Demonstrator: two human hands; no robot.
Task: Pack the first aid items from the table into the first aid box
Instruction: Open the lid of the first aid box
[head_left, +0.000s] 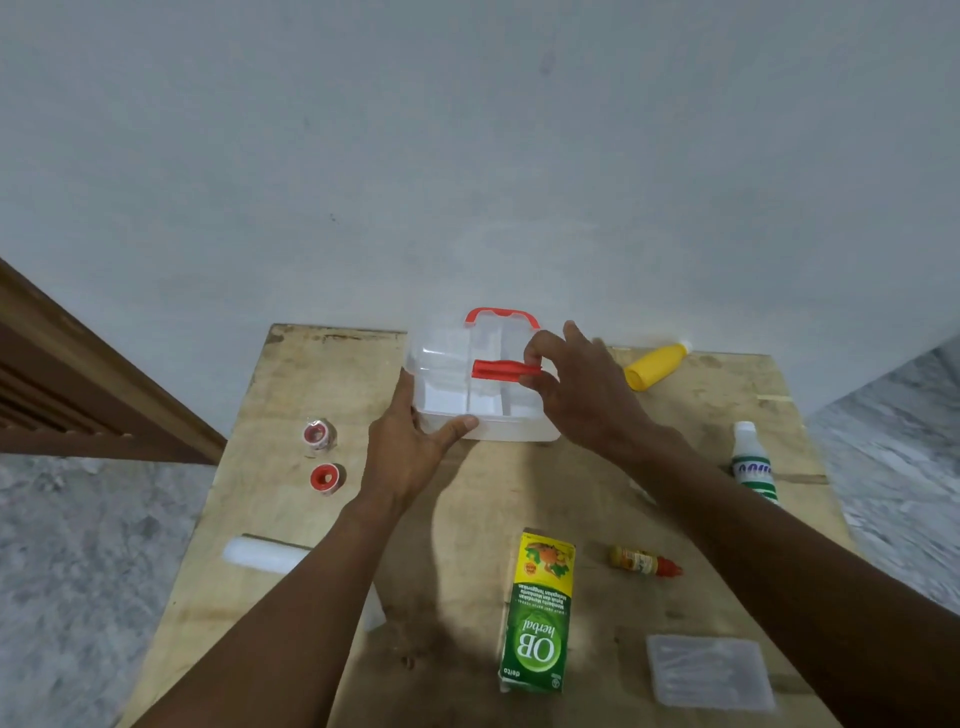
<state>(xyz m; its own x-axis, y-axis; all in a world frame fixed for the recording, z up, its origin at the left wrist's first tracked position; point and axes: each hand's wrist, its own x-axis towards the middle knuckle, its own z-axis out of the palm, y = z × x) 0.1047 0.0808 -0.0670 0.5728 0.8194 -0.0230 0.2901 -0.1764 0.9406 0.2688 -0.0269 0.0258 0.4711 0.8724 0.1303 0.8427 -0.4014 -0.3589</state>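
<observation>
The clear plastic first aid box (457, 384) with a red handle stands at the far middle of the wooden table (322, 384), its lid raised. My left hand (410, 447) holds the box's near left corner, thumb along the front edge. My right hand (576, 389) pinches the red tray handle (498, 370) inside the box. On the table lie two red-cored tape rolls (321, 434) (325, 478), a white gauze roll (262, 555), a green-yellow medicine carton (537, 613), a small red-capped dropper bottle (647, 561), a clear packet of cotton swabs (709, 670), a white-green bottle (753, 462) and a yellow bottle (655, 366).
The table stands against a pale wall (467, 156). A wooden door frame (93, 395) is at the left. Speckled grey floor (78, 571) lies on both sides of the table.
</observation>
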